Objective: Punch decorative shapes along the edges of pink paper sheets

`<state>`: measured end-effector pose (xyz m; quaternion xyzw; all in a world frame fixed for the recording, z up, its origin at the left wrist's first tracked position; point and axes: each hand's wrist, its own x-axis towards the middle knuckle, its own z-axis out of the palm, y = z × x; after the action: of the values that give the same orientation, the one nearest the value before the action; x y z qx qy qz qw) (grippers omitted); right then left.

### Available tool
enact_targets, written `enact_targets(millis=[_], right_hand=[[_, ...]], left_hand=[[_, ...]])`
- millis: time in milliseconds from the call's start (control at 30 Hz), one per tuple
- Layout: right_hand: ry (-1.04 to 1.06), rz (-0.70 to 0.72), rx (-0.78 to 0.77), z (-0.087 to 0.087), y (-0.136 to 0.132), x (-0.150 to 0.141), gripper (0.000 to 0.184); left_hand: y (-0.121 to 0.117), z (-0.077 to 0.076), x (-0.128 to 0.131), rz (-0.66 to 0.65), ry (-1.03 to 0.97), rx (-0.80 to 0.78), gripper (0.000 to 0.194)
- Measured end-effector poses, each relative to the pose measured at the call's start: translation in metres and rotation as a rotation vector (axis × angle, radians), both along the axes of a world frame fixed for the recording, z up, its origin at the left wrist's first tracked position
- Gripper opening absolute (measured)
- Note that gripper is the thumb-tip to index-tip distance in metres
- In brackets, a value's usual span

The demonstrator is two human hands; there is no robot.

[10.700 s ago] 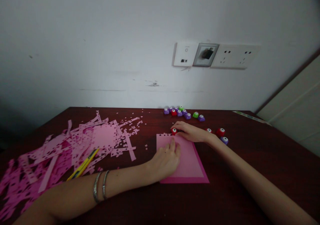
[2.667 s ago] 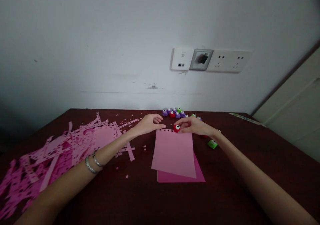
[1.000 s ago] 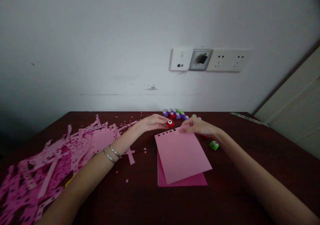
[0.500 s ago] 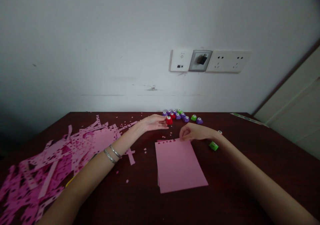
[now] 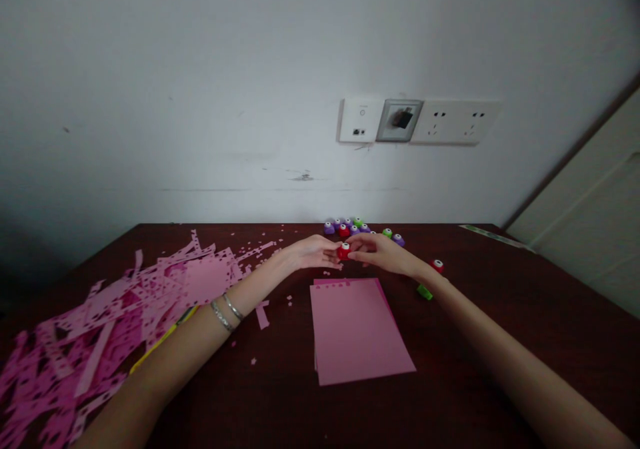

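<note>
A small red craft punch (image 5: 343, 252) with a white button is between my two hands, above the table behind the paper. My left hand (image 5: 316, 252) has its fingers closed on the punch's left side. From the right, my right hand (image 5: 376, 250) pinches the same punch with thumb and fingers. In front of both hands lies a light pink sheet (image 5: 360, 332), with a row of small punched shapes along the left of its far edge. Darker pink paper (image 5: 381, 290) shows from under it at the far and right edges.
Pink strips and scraps (image 5: 125, 309) heap on the left, with a yellow cutter (image 5: 163, 339) partly behind my forearm. Several purple, red and green punches (image 5: 355, 230) stand near the wall. Another red punch (image 5: 438, 265) and a green one (image 5: 425, 292) sit beside my right forearm.
The light pink sheet was turned and laid down over the darker paper. My right hand has let go of it and moved to the red punch, which my left hand took over earlier.
</note>
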<state>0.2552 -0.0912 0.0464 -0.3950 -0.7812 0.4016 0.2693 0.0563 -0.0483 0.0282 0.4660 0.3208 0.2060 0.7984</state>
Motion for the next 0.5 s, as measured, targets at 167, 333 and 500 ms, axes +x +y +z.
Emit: enact_targets(millis=[167,333,500], right_hand=[[0.007,0.036,-0.064,-0.004,0.003,0.003,0.031],[0.049,0.103,-0.191,0.000,0.000,0.005,0.031],[0.073,0.087,-0.281,0.004,-0.002,0.009,0.030]], left_hand=[[-0.005,0.000,0.004,0.029,0.040,-0.002,0.014],[-0.014,0.005,0.010,0.031,0.057,0.018,0.016],[-0.021,0.011,0.013,0.000,0.099,0.100,0.020]])
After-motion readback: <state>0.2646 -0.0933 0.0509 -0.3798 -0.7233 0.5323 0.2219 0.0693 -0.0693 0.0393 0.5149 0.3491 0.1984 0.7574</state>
